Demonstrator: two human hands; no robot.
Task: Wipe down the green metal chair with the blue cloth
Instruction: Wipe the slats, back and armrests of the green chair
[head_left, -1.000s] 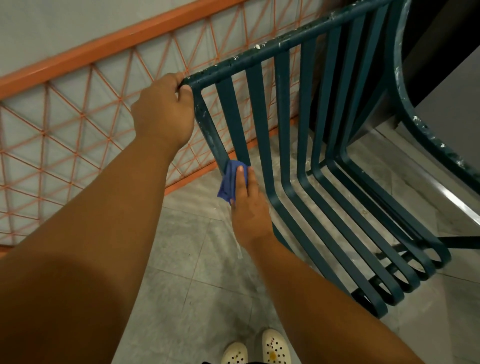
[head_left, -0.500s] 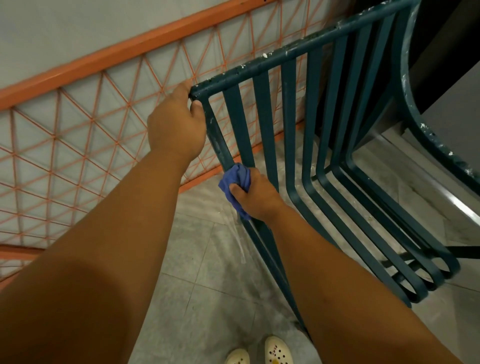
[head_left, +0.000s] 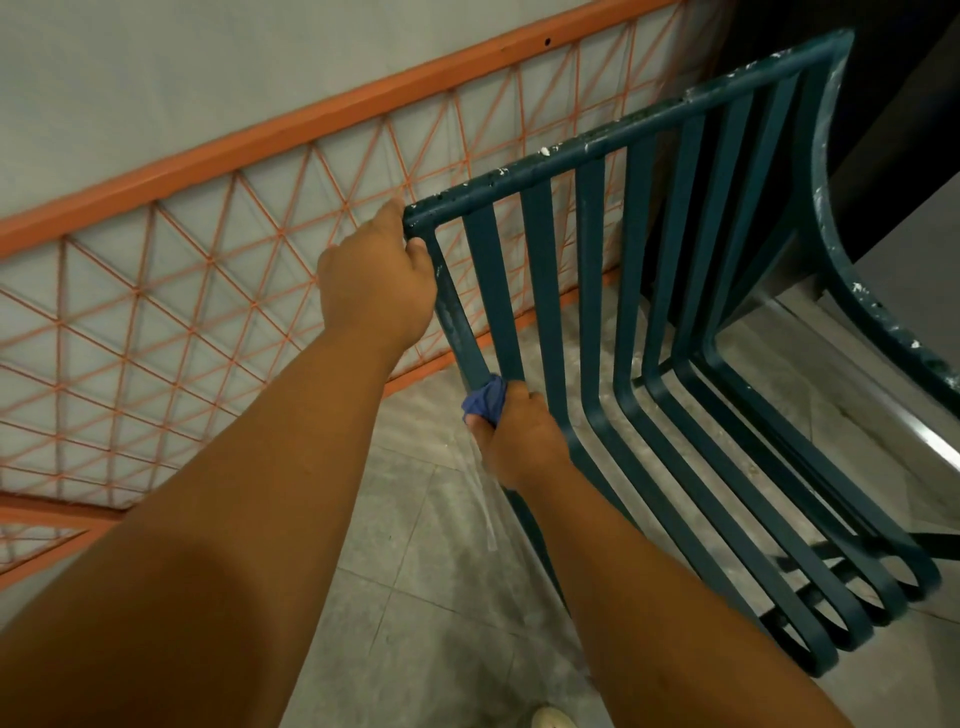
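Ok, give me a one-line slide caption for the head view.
Left hand steadies the green chair at its top corner while the right hand rubs a blue cloth on the outer bar.

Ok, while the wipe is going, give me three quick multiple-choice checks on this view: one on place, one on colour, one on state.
1. Where does the left hand hold the green chair?
A. top corner of the backrest
B. front edge of the seat
C. a leg near the floor

2. What colour is the lattice railing behind the chair?
A. white
B. orange
C. black

3. What state is the blue cloth in?
A. spread flat on the floor
B. draped over the top rail
C. bunched in the right hand against the outer bar

Answers: 1 A, the fingers wrap the rail's left end; 2 B, its frame and mesh are orange; 3 C, only a wad shows above the fist on the bar.
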